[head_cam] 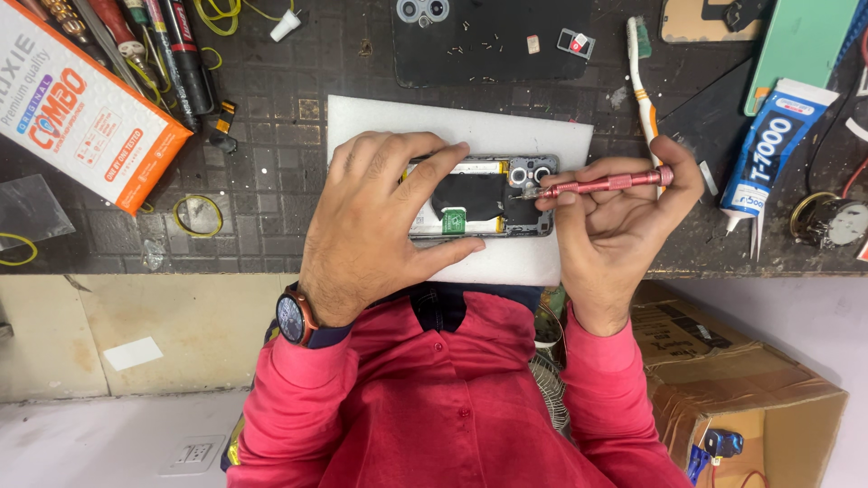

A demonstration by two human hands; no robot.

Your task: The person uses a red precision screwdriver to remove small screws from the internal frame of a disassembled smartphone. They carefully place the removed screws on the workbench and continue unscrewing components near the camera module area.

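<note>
My left hand (375,217) clamps the opened smartphone (479,196) steady while my right hand (624,212) pinches the red precision screwdriver (601,185), its tip beside the camera lenses.

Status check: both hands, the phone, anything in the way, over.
Left hand pins the opened phone on the white pad. Right hand holds a red screwdriver, tip by the camera end. Nothing blocking.

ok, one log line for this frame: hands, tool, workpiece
left hand: steadies opened phone | right hand: holds pink screwdriver | tip: near camera module | phone on white foam pad
</note>
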